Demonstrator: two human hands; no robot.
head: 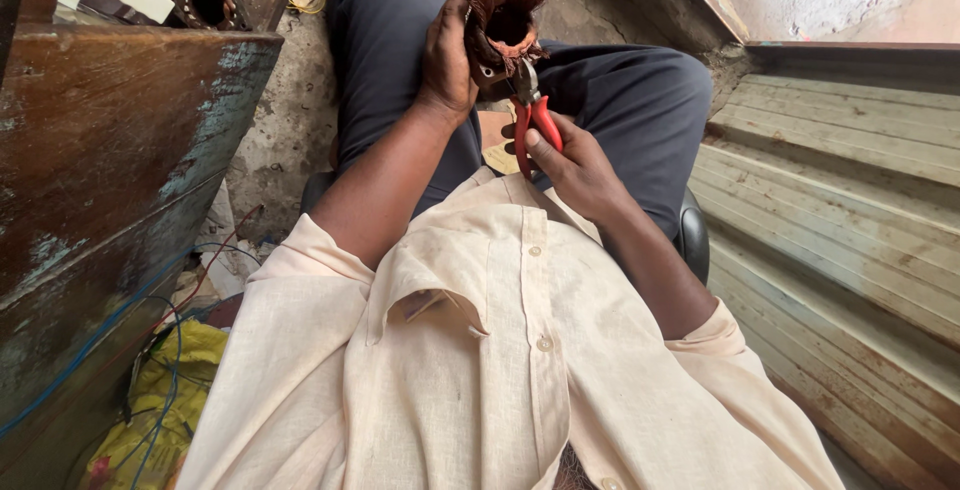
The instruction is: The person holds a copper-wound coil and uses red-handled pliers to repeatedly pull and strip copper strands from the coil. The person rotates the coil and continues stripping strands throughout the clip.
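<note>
L hand [447, 55] wrapped round the side of a motor stator [503, 30], thumb side up, holding it steady over my lap; fingers closed on the body, not the windings. R hand [572, 165] closed on the red handles of the pliers [530, 110], nose up against the lower edge of the stator, apparently on wire, tho I can't make out the tips. Stator looks dense, rigid iron core, prob heavy for its size; brown copper coil ends frayed, soft, easily bent, sharp strands. Best grip = outer core, palm around it, away fm loose wire. Pliers' sleeves look grippy. Beyond: my dark trousers [630, 100], concrete floor [280, 140], worn wooden worktop [110, 150] to L w/ another stator [205, 0] on it, yellow bag [170, 400] and wires below.
</note>
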